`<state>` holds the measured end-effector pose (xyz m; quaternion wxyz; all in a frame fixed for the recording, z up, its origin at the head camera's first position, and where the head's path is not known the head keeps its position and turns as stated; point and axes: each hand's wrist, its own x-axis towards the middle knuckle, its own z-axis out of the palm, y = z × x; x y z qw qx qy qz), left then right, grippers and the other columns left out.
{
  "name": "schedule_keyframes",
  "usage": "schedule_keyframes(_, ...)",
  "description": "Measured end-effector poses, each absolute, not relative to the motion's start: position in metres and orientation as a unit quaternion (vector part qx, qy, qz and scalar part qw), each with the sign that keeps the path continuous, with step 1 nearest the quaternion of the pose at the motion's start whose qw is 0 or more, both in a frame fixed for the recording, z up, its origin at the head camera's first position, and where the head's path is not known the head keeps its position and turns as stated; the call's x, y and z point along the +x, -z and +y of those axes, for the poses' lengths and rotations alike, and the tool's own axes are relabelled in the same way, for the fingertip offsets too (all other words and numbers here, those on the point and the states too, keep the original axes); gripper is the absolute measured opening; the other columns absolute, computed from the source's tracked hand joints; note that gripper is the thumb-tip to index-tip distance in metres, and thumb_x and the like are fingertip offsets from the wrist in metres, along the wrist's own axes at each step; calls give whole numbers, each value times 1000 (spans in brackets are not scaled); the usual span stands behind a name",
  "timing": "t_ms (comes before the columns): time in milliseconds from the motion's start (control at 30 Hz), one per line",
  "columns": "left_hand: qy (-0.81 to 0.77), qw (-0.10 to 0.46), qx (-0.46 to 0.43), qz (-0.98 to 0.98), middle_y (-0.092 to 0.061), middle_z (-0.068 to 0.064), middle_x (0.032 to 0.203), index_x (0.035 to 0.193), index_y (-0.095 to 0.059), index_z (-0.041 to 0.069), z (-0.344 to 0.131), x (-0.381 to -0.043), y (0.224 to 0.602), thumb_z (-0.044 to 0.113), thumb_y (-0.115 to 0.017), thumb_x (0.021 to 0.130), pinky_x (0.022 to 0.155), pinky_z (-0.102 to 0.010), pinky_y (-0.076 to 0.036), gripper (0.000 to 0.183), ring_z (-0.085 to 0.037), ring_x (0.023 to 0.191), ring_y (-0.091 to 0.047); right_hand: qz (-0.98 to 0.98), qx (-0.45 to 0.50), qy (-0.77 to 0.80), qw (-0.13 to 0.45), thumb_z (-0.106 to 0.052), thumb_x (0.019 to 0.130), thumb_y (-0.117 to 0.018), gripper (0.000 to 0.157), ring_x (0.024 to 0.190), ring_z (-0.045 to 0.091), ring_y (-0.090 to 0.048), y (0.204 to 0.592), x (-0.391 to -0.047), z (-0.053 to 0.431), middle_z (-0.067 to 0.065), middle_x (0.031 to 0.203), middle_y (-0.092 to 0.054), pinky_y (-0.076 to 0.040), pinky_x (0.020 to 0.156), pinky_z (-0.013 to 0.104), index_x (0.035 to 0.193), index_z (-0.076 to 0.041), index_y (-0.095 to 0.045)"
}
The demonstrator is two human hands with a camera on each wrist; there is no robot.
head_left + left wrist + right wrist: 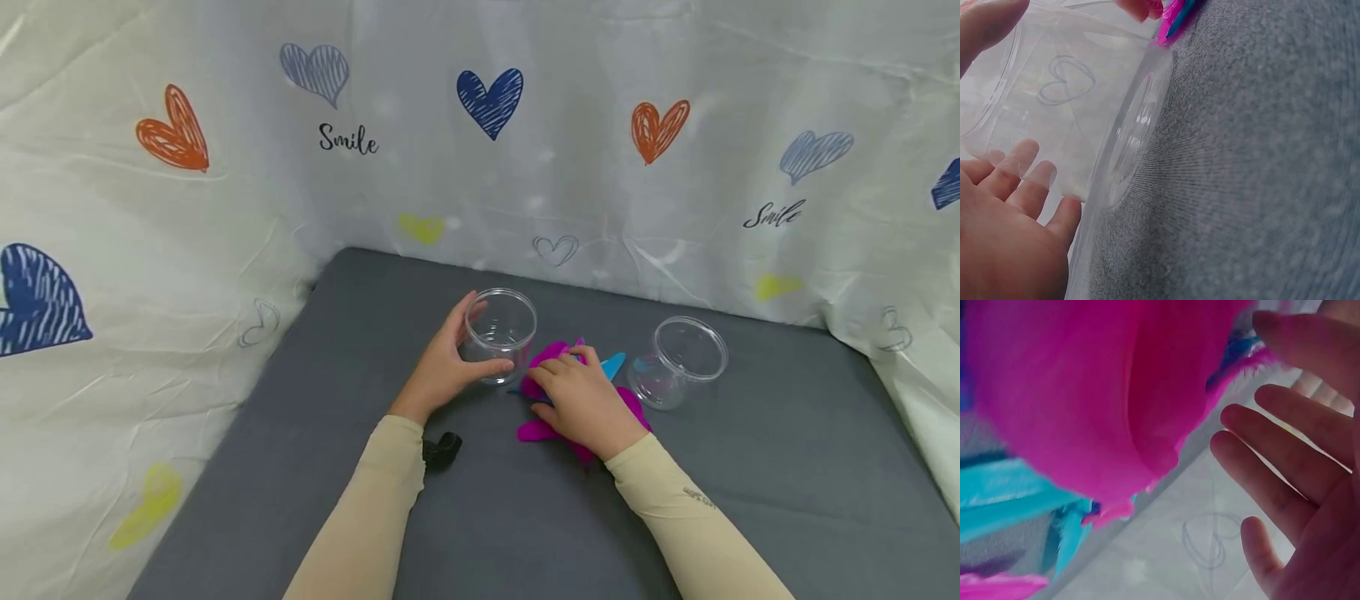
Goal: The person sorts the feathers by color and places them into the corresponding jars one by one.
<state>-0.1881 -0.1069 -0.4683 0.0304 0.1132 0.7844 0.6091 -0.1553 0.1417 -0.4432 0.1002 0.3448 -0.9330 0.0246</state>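
Observation:
The left hand [438, 371] grips a clear plastic jar [517, 357] with its thumb in front and its fingers round the far left side. The jar stands upright on the grey cloth, its top uncovered. The right hand [588, 400] is over a loose pile of magenta feathers [536, 431] and blue feathers [612, 365], just right of that jar. In the right wrist view its fingers [1266, 465] are spread and lie beside a large magenta feather [1072, 394], with no visible grip on it. The hand hides part of the pile in the head view.
A second clear jar [694, 377] stands right of the feathers, close to the right hand. Grey cloth [525, 533] covers the table. Behind it hangs a white curtain [570, 50] printed with hearts. A black device [444, 451] sits at the left wrist.

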Motion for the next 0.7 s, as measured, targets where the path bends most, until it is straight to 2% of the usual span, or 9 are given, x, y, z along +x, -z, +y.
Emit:
schedule_keyframes(267,-607,31,115,786,-40,14,172,171,-19,43,-107,-189,469,36,-98,82,134,-52,-29,119,-20,164,-35,-930,349,-5,116,-28,87,-91,21,99,22,-75,448,-159,136,0,97,-79,-51,107,48,98,-18,-77)
schedule_keyframes(567,-606,25,117,787,-42,10,172,171,-20,41,-105,-190,469,37,-98,81,135,-47,-29,119,-13,164,-33,-929,352,-20,116,-22,92,-87,7,93,17,-76,447,-159,134,-3,93,-80,-55,89,41,96,-20,-81)
schedule_keyframes(700,-601,29,116,790,-42,12,172,171,-19,42,-103,-190,469,38,-98,81,135,-48,-30,119,-14,164,-34,-925,356,-34,127,-26,91,-89,10,92,16,-76,446,-159,136,-5,94,-80,-56,88,41,96,-21,-82)
